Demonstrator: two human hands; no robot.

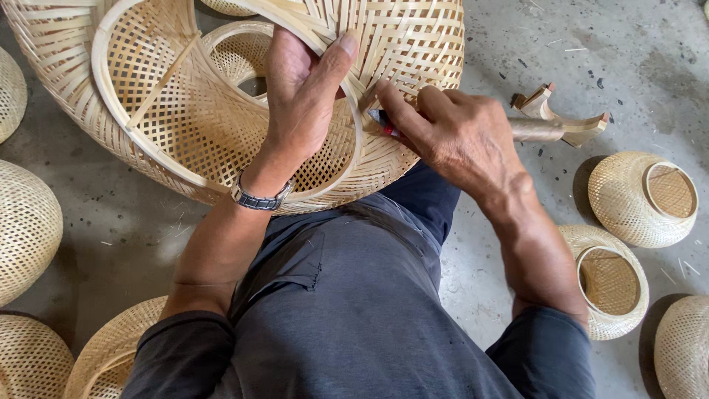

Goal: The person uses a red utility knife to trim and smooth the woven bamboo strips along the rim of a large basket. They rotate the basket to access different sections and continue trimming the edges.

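Observation:
A large woven bamboo shade rests on my lap, its open rim toward me. My left hand grips its rim, thumb pressed on the outer weave, a wristwatch on the wrist. My right hand is closed on a tool with a wooden handle and a red-and-dark tip, pressed against the weave just right of my left thumb. The tool's working end is hidden under my fingers.
Small woven bamboo shades lie on the concrete floor: two at the right, one at the lower right corner, several at the left. A wooden piece lies past my right hand.

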